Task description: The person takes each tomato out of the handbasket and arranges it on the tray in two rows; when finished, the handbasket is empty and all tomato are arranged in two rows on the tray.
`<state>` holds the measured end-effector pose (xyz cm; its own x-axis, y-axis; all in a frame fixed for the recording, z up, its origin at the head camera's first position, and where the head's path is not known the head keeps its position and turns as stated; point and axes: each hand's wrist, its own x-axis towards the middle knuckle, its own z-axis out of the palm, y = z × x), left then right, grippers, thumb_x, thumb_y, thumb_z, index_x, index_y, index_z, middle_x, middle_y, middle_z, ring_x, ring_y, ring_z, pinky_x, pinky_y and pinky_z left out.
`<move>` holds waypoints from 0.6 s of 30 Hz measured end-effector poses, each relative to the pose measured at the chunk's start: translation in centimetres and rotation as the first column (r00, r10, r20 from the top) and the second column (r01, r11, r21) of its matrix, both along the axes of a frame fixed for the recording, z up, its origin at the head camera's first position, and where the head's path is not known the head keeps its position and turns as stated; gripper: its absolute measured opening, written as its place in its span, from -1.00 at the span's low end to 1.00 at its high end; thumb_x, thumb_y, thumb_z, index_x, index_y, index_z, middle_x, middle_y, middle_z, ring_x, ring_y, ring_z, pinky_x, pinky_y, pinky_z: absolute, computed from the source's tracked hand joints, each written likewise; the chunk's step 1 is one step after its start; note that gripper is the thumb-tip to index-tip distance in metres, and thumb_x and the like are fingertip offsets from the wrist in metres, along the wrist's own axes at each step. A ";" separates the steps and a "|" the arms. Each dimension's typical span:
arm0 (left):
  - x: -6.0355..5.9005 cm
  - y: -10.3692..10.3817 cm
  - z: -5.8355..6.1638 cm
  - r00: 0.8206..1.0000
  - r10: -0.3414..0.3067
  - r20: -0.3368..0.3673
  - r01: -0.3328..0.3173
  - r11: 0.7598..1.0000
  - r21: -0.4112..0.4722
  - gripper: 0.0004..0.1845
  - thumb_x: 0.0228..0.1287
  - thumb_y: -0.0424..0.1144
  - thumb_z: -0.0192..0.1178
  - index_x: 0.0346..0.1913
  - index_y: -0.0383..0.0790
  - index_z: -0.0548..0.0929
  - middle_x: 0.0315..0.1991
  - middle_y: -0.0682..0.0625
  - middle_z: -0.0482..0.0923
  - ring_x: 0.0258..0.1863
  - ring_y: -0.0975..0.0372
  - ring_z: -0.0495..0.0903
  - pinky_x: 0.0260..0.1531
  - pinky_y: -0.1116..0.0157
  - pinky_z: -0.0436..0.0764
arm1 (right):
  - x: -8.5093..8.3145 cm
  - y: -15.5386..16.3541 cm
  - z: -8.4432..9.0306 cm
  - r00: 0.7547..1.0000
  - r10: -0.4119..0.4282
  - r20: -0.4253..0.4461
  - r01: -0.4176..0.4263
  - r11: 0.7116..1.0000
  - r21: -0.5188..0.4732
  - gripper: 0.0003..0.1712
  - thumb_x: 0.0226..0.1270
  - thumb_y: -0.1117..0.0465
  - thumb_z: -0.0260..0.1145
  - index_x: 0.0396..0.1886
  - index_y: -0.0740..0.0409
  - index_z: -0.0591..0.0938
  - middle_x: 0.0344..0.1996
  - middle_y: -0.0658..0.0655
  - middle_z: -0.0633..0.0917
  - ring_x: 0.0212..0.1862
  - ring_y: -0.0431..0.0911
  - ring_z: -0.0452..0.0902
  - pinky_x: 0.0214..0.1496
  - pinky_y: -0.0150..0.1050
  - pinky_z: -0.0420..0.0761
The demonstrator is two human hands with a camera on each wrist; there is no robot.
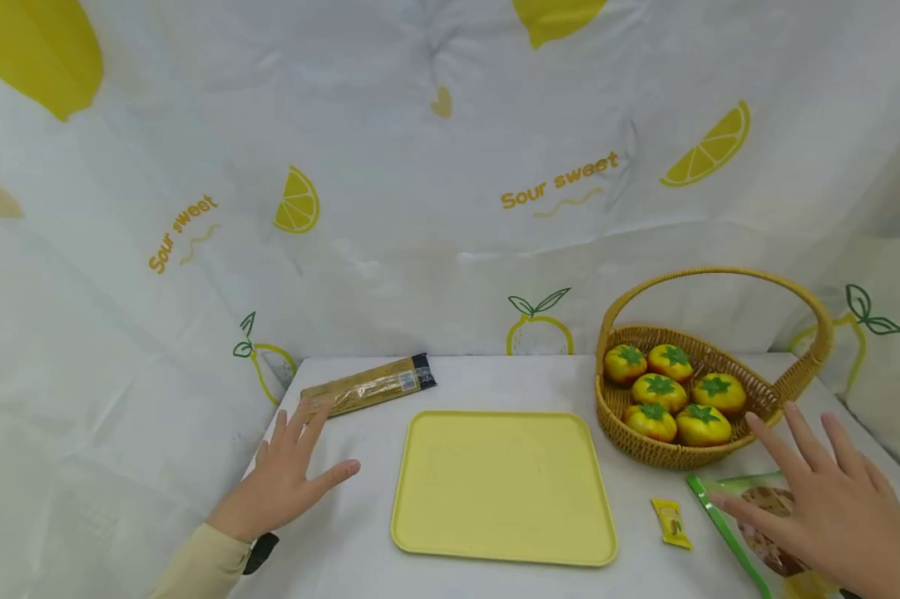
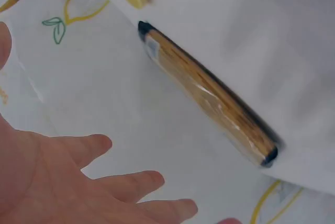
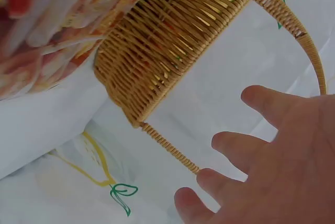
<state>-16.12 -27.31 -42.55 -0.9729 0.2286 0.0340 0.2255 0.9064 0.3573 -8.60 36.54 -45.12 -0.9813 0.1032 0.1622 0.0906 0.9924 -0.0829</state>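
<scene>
My left hand (image 1: 289,474) hovers open over the table's left side, fingers spread, holding nothing. Just beyond its fingertips lies a long pack of spaghetti (image 1: 369,386), also seen close in the left wrist view (image 2: 209,98). My right hand (image 1: 824,499) is open with straight fingers above a green-edged snack bag (image 1: 749,524) at the front right. A wicker basket (image 1: 719,453) with several yellow-orange tomato-like fruits (image 1: 660,391) stands just beyond that hand; its woven wall (image 3: 172,46) fills the right wrist view. A yellow tray (image 1: 502,487) lies between the hands.
A small yellow sachet (image 1: 671,522) lies between the tray and the snack bag. A lemon-print white cloth (image 1: 435,208) covers the table and rises as a backdrop on all sides. The basket's tall handle (image 1: 719,274) arches over the fruits.
</scene>
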 end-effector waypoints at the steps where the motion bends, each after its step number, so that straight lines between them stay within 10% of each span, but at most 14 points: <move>1: -0.3 0.3 -0.1 1.000 -0.014 0.016 0.014 0.999 0.048 0.11 0.44 0.50 0.12 0.79 -0.02 -0.03 0.77 -0.33 -0.17 0.69 -0.47 -0.10 0.44 -0.64 0.13 | -0.3 0.1 0.4 1.000 0.017 -0.019 -0.017 1.000 -0.004 0.52 0.16 -0.60 0.41 0.75 0.27 0.01 0.67 0.61 -0.24 0.66 0.61 -0.52 0.48 0.75 -0.07; 8: -3.3 4.3 -0.8 0.990 -0.035 0.139 -0.004 0.962 0.274 0.14 0.42 0.52 0.14 0.78 -0.07 0.00 0.74 -0.21 0.11 0.60 -0.17 0.39 0.50 -0.27 0.50 | -3.2 0.3 2.6 0.990 0.134 -0.045 -0.138 0.986 -0.092 0.23 0.35 -0.41 0.44 0.57 0.51 0.32 0.51 0.72 0.25 0.41 0.69 0.18 0.29 0.72 0.27; 18: -6.1 8.2 -2.7 0.933 -0.007 0.359 -0.130 0.925 0.356 0.03 0.42 0.44 0.23 0.75 0.01 0.15 0.44 -0.11 0.55 -0.01 0.08 0.77 0.06 0.03 0.73 | -6.5 0.1 4.4 0.972 0.211 0.108 -0.190 0.965 -0.180 0.01 0.48 -0.30 0.40 0.48 0.49 0.45 0.38 0.70 0.45 0.28 0.65 0.43 0.18 0.59 0.54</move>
<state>-22.25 -19.11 -45.23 -0.9491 0.2056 -0.2388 -0.0270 0.7018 0.7118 -15.12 36.66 -40.69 -0.9960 -0.0823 0.0340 -0.0882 0.9642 -0.2501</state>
